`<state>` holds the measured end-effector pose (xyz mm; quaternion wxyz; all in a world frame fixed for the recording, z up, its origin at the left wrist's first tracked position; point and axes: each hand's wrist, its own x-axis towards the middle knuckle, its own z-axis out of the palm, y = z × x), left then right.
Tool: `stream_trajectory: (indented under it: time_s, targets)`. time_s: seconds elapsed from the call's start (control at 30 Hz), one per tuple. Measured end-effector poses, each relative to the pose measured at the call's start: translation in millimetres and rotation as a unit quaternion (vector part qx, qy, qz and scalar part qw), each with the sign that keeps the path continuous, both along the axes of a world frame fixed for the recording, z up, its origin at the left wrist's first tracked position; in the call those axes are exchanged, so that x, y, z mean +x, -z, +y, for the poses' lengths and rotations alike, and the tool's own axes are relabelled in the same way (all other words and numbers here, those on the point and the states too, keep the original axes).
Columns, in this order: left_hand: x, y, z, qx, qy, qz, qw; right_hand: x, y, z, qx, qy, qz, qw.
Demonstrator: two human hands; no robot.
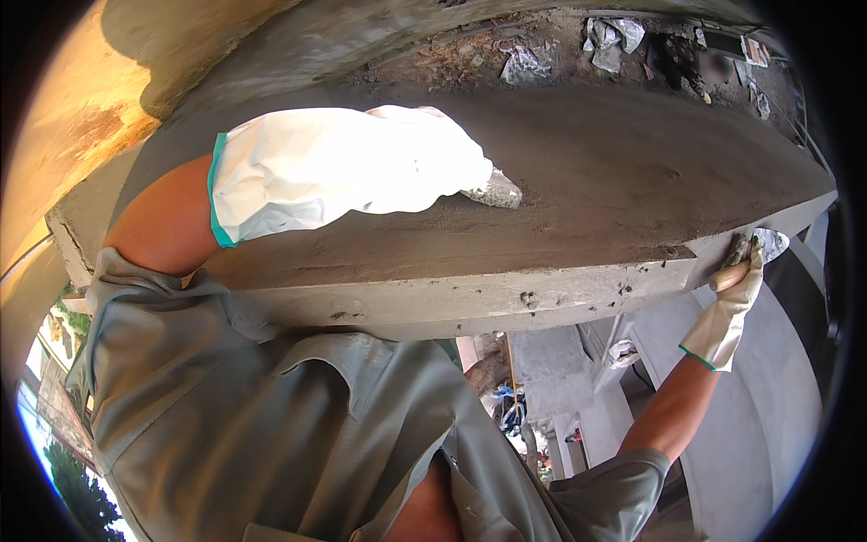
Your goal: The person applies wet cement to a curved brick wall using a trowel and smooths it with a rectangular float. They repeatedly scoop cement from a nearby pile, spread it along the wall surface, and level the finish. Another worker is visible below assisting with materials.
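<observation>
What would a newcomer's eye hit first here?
The bright white-gloved left hand, stretched over the dark, wet-looking slab at the centre. Next, the right hand far out at the right, gripping a trowel by the slab's edge. Crumpled pale scraps lie beyond the slab, near the top.

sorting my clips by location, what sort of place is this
Probably a building site: the gloved right hand holds a trowel at the edge of a grey, cement-like slab, and crumpled scraps lie on the dirt beyond.
</observation>
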<state>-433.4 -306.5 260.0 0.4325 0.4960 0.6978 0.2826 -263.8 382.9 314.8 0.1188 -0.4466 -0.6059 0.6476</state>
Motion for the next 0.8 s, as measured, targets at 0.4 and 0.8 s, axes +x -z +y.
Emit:
stream_trajectory:
  time_s: [0.4,0.8]
  targets:
    - [-11,-30,-27,-0.145,-0.047,0.041,0.988,1,4,29,-0.012,0.025,0.013,1.0]
    - [-9,-87,-117,-0.302,-0.12,0.044,0.945,-4,1,47,-0.028,0.062,-0.032,0.997]
